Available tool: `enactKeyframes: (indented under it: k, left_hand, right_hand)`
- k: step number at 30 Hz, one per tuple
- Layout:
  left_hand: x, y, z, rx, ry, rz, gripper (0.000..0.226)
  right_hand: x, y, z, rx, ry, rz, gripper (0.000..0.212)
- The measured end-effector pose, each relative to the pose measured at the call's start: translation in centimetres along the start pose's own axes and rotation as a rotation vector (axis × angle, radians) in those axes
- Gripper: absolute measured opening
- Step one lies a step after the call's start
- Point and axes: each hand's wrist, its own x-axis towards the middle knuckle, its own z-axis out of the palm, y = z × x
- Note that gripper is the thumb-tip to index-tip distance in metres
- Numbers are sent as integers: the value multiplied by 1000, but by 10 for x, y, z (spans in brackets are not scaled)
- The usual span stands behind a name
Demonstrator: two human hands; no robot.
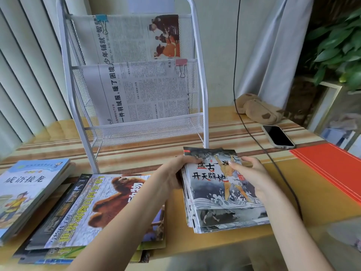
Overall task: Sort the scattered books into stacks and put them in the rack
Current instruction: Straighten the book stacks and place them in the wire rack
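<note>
Both hands, left hand (172,173) and right hand (252,177), are gripping the comic stack (220,192) at five o'clock on the desk (293,184), while two stacks at eight o'clock and the rack (203,79) are awaiting loading.

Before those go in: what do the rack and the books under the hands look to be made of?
Rack: looks like white-painted metal, going by its thin tubes and fine mesh pockets. Books: paper with thin, soft covers, probably glossy, judging by the uneven, fanned edges. Left hand and right hand hold the stack's sides.
</note>
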Motion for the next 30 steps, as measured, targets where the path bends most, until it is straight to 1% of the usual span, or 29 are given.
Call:
enactKeyframes:
  k: [2, 4, 6, 8, 11, 13, 15, 17, 18, 19, 20, 22, 23, 25, 27, 30]
  left_hand:
    - [2, 1, -1, 18, 3, 24, 32]
    - [5, -1, 0, 67, 65, 101, 31]
    - [2, -4, 6, 127, 136, 178, 36]
    - [-1, -4, 11, 134, 170, 224, 48]
    - [-5, 3, 19, 39, 124, 215, 63]
    - [-1, -1, 19, -55, 143, 225, 61]
    - [2, -12, 21, -107, 270, 269, 64]
    - [7, -24, 19, 1, 486, 376, 65]
    - [5, -27, 18, 53, 528, 421, 60]
    - [3, -28, 19, 64, 514, 458, 55]
    - [-2, -28, 20, 38, 455, 480, 51]
    - [-8, -27, 21, -47, 327, 470, 46]
    - [-10, -26, 20, -79, 303, 445, 47]
    - [-10, -27, 17, -125, 308, 375, 51]
    - [-10, -31, 13, -105, 342, 334, 57]
    - [-13, -37, 10, 87, 400, 318, 82]
  right_hand:
    - [-1, -1, -3, 25, -3, 10, 67]
    - [-5, 0, -5, 34, -4, 4, 67]
    - [-7, 2, -8, 45, -14, 4, 66]
    - [-9, 0, -9, 57, -39, 9, 66]
    - [-11, -3, -7, 74, -58, 17, 68]
    - [-13, -3, -5, 52, -65, 30, 74]
    - [-14, -5, -4, 19, -94, 42, 76]
    - [-14, -6, -6, -23, -133, 62, 83]
    - [-14, -7, -8, -39, -156, 84, 89]
    - [-13, -8, -9, -51, -175, 108, 94]
    - [-13, -9, -10, -60, -189, 126, 97]
    - [-12, -9, -9, -74, -206, 141, 96]
    - [-12, -9, -8, -81, -216, 147, 96]
    - [-12, -8, -6, -105, -234, 149, 100]
    - [-11, -6, -5, -146, -246, 150, 108]
    - [-12, -3, -5, -150, -233, 175, 111]
